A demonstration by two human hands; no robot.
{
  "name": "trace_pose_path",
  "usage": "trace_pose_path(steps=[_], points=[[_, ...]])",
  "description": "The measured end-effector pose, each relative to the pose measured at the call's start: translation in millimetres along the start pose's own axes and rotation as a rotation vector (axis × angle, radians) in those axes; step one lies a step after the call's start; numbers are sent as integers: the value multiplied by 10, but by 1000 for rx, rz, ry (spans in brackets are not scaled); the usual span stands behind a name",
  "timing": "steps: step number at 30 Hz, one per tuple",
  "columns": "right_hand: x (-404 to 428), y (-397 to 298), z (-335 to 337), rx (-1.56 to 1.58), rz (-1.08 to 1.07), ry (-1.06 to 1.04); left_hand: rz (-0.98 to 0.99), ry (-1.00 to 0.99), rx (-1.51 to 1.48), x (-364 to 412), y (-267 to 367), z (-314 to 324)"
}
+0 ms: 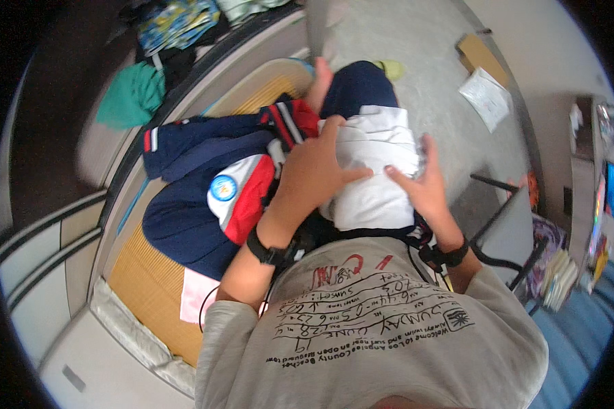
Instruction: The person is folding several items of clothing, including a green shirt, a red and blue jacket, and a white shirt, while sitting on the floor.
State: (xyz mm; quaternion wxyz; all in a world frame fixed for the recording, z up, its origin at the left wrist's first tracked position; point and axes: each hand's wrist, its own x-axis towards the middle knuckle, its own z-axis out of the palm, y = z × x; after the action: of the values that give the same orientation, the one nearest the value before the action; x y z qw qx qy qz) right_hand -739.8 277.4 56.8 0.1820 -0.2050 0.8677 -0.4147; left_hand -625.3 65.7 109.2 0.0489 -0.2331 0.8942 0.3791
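Observation:
A folded white cloth garment [371, 204] rests on my lap, over dark blue fabric [358, 84]. My left hand [320, 166] lies over its left side, with thumb and fingers spread on the cloth. At its right side is my right hand [422, 179], thumb towards the middle and fingers raised along the edge; whether these fingers press on the cloth is not plain. Beside my left arm, a navy jacket [189, 220] with red and white panels and a round blue badge lies spread on a woven mat [143, 271].
A green cloth [133, 97] and patterned clothes [179, 25] lie at the upper left. A cardboard piece [483, 59] and a white packet [486, 97] are on the grey floor. A chair [511, 240] stands at my right, near stacked books [557, 278].

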Motion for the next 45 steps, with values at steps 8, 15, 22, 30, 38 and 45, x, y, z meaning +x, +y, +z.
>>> trace_pose_path(steps=[8,15,22,30,38,45], points=[[-337,135,169,498,132,-116,279,29,62,854,-333,540],[23,-36,-381,1084,584,-352,442,219,-80,683,-105,446],[539,200,-703,523,224,-1022,413,-161,130,748,126,615],[782,497,-838,421,221,-878,172,-335,-191,873,-433,527],[773,542,-816,288,118,-810,154,21,-43,676,288,267],[787,380,-883,391,61,-933,145,-358,-118,746,439,521]])
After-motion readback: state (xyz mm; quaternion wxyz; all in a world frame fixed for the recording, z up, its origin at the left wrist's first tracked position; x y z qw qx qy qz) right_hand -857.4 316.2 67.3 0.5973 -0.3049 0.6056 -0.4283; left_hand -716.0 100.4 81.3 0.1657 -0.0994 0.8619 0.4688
